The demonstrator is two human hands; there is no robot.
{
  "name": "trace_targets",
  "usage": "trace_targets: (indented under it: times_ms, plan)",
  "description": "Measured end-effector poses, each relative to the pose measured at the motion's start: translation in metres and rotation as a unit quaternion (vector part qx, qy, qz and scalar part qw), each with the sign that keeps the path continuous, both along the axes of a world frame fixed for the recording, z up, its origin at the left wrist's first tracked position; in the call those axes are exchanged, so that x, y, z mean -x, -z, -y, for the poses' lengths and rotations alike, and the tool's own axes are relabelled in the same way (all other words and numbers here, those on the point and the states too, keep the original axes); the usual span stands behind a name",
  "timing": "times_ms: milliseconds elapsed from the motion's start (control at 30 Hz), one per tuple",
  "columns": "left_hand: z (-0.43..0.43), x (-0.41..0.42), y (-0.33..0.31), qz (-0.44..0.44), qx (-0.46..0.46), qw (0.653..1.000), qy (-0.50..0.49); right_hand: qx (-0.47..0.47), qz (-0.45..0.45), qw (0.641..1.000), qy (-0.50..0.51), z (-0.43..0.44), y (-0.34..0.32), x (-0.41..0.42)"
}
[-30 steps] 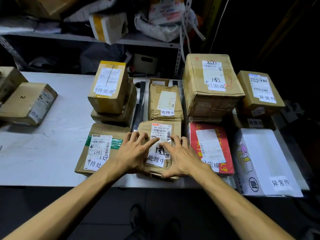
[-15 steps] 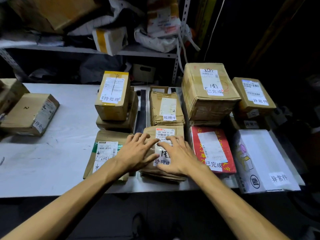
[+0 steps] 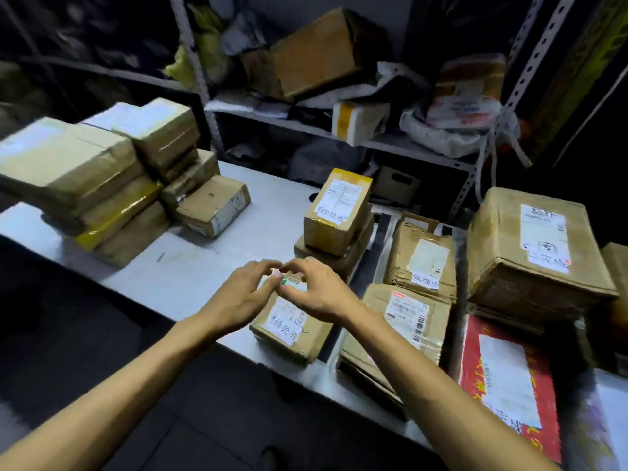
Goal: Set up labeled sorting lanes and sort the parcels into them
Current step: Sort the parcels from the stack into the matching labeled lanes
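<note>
Parcels lie in rows on the right half of the pale surface (image 3: 190, 266), seen from the head camera. Both hands are over the flat brown parcel (image 3: 289, 331) that lies at the near edge and carries a white label with handwritten characters. The left hand (image 3: 243, 297) and the right hand (image 3: 317, 292) face each other, and their fingers (image 3: 258, 266) are gently curved, with the tips of the two hands almost meeting above the far end of this parcel; they pinch nothing that I can see, and whether they touch the cardboard I cannot tell because of blur. Just behind, a small upright box (image 3: 334, 212) with yellow tape stands on a flatter box (image 3: 353, 256). To the right are two wrinkled brown parcels (image 3: 421, 260), one behind the other, then a large box (image 3: 530, 246) and, nearer, a red parcel (image 3: 509, 379). Each of these carries a white label. Well apart at the left, a stack of boxes (image 3: 102, 185) stands, with a box marked 2 (image 3: 212, 205) just beside it. A metal shelf (image 3: 373, 141) full of packages stands behind.
</note>
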State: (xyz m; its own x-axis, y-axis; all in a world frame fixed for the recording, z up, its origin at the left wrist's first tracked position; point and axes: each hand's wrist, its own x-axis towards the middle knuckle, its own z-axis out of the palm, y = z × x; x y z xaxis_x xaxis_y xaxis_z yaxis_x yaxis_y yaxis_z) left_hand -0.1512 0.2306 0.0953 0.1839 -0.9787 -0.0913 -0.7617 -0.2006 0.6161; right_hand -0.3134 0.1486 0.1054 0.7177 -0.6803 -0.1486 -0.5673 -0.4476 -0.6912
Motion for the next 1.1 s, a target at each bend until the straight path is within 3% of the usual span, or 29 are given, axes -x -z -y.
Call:
trace_targets:
  times_ms: [100, 400, 600, 800, 1100]
  plan:
    - [-0.017, -0.029, -0.019, -0.122, 0.016, 0.986, -0.116, -0.054, 0.064, 0.996, -0.031, -0.007, -0.018, -0.045]
    - [-0.076, -0.15, -0.061, -0.229, 0.1, 0.939, -0.237, -0.189, 0.159, 0.967, -0.063, -0.027, -0.06, -0.171]
    - [-0.104, -0.242, -0.075, -0.26, 0.16, 0.912, -0.275, -0.175, 0.161, 0.969, -0.065, -0.038, -0.074, -0.253]
    - [-0.111, -0.316, -0.078, -0.327, 0.158, 0.882, -0.301, -0.172, 0.153, 0.972, -0.051, -0.043, -0.07, -0.321]
    - [-0.051, -0.44, -0.081, -0.189, 0.171, 0.924, -0.285, -0.243, 0.138, 0.958, 0.057, 0.011, -0.042, -0.421]
